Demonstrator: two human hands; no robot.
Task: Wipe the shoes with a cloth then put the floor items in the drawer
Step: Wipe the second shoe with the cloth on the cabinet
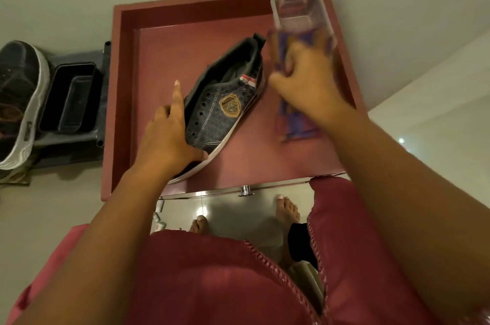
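A dark grey shoe (225, 101) with a gold badge lies on its side inside the open red-brown drawer (116, 101). My left hand (169, 136) holds the shoe by its toe end, index finger pointing straight up. My right hand (305, 78) grips a blurred purple and yellow striped item (291, 123) at the drawer's right side. A clear plastic box (302, 11) stands in the drawer's far right corner, just beyond that hand. The second dark shoe (18, 101) with a white sole lies on the floor at the far left.
A black plastic container (71, 96) sits on a grey tray (79, 149) between the floor shoe and the drawer's left wall. The drawer's metal knob (245, 190) faces me. My bare feet (287, 212) and red clothing are below it.
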